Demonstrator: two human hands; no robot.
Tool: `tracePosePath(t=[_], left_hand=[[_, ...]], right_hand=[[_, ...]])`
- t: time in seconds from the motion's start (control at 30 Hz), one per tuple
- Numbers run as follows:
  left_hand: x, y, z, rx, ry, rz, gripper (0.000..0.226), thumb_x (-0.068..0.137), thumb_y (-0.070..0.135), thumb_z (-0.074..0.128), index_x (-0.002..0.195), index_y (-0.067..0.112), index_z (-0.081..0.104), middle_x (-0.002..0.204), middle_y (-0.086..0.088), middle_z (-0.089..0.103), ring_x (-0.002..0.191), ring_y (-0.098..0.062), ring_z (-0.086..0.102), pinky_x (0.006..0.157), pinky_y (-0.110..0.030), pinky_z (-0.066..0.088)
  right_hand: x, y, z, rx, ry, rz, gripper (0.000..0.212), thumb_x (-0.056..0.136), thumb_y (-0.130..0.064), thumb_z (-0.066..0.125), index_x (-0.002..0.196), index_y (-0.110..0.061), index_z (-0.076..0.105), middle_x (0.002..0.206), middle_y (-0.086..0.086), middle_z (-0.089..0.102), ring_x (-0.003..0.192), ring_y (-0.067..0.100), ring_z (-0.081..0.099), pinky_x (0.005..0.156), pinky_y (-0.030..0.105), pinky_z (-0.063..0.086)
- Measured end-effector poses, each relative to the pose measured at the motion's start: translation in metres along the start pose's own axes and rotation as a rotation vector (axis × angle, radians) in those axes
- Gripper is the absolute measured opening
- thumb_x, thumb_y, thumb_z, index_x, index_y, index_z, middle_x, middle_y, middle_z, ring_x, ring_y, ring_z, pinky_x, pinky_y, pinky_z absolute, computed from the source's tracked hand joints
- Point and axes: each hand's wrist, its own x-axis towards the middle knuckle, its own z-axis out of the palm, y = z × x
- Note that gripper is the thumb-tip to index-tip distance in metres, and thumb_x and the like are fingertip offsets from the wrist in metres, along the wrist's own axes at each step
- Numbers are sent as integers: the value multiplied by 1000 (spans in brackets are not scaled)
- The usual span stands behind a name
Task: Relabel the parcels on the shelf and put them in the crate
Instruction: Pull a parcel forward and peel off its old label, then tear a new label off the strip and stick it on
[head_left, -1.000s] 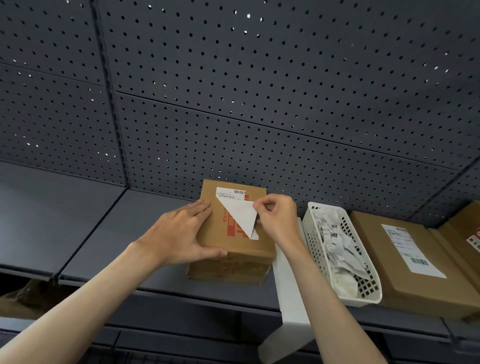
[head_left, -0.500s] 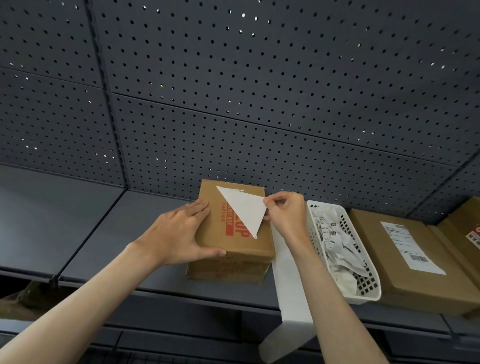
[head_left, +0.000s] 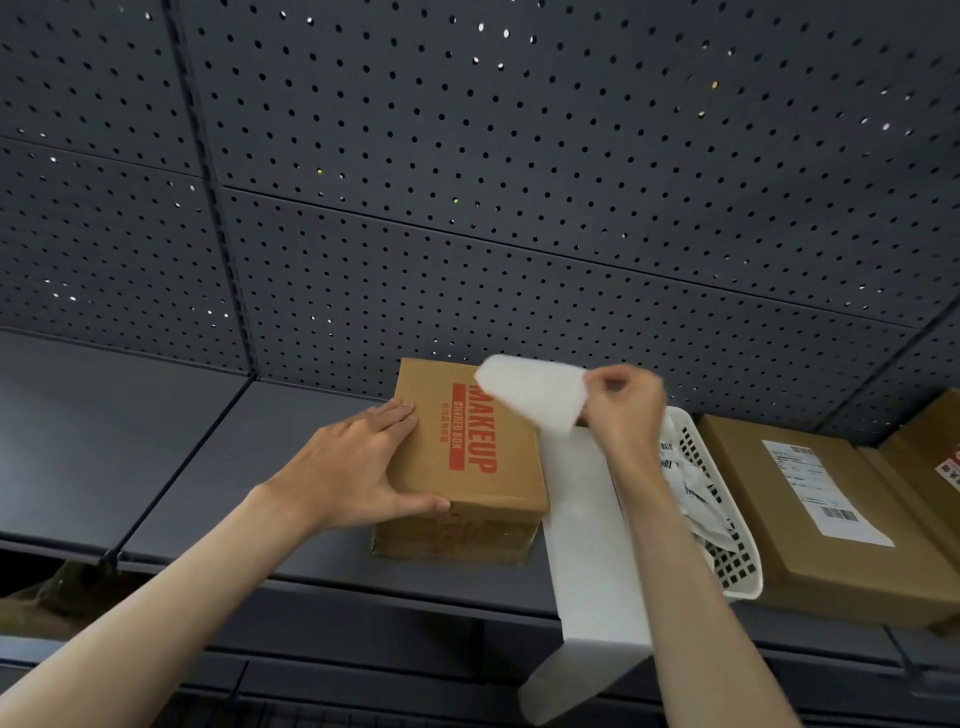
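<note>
Three parcels (head_left: 467, 447), one basket (head_left: 727, 545), two hands (head_left: 353, 467).

Left hand (head_left: 358, 465) flat, fingers straight, thumb spread; right hand (head_left: 621, 402) raised, fingertips pinched.

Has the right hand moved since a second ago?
Yes. The right hand, pinching the peeled label, has gone rightward off the box toward the basket.
</note>
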Motion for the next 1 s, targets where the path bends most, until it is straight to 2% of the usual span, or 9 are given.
tracePosePath(t=[0.1,0.27,0.37,0.47,0.63,0.7,0.77,0.87,1.0], left_hand=[[0,-2,0,6,-1,1,125,66,98,41,159,16,23,167,4,17,153,-8,14,122,-35,21],[1,-3,0,-7,-12,-2,125,65,98,42,159,16,23,167,5,16,153,-7,12,121,-35,23],[1,-3,1,-17,-18,-15,126,64,99,42,159,18,22,167,7,14,153,-6,11,121,-36,22],[0,-2,2,-37,-25,-39,126,64,98,44,160,20,21,167,11,11,153,-4,10,121,-37,24],[0,3,-1,-38,-27,-57,124,63,96,45,159,22,21,166,13,10,152,-5,14,120,-37,26],[1,6,-1,-38,-22,-65,123,63,95,46,159,22,22,166,14,10,152,-5,15,120,-38,26],[0,7,-1,-46,-19,-65,123,62,95,46,159,22,23,165,15,10,152,-5,14,120,-39,27],[0,7,-1,-48,-27,-61,126,60,99,41,159,22,24,165,16,10,152,-5,15,120,-40,28],[0,7,0,-34,-33,-61,133,54,105,32,159,23,23,165,17,10,152,-3,12,120,-41,29]], right_hand=[[19,-5,-45,1,132,-2,13,96,-5,64,100,-11,75,87,-3,70,77,10,66,72,26,58],[13,8,-99,-170,153,-136,6,97,-13,65,95,-15,71,82,-9,66,76,-4,60,64,10,43],[4,30,-114,-274,186,-191,8,99,-14,62,95,-11,68,82,-4,65,73,5,61,63,12,45],[-3,63,-122,-475,233,-254,12,100,-15,61,95,-6,67,79,1,64,71,19,59,61,29,44],[-20,97,-110,-666,273,-277,12,97,-11,65,87,-5,67,64,-2,50,52,12,39,47,17,18],[-19,109,-103,-711,215,-275,14,97,-9,66,83,-6,65,62,-4,48,49,12,40,45,17,18],[-17,124,-98,-748,116,-265,17,97,-8,64,80,-7,62,67,0,56,53,16,49,43,23,32],[-15,137,-97,-791,-44,-210,12,97,-12,60,87,-7,63,84,7,62,68,24,60,56,36,53],[-12,146,-107,-788,-222,-247,28,98,-14,52,70,-14,52,80,6,59,68,25,57,58,37,45]])
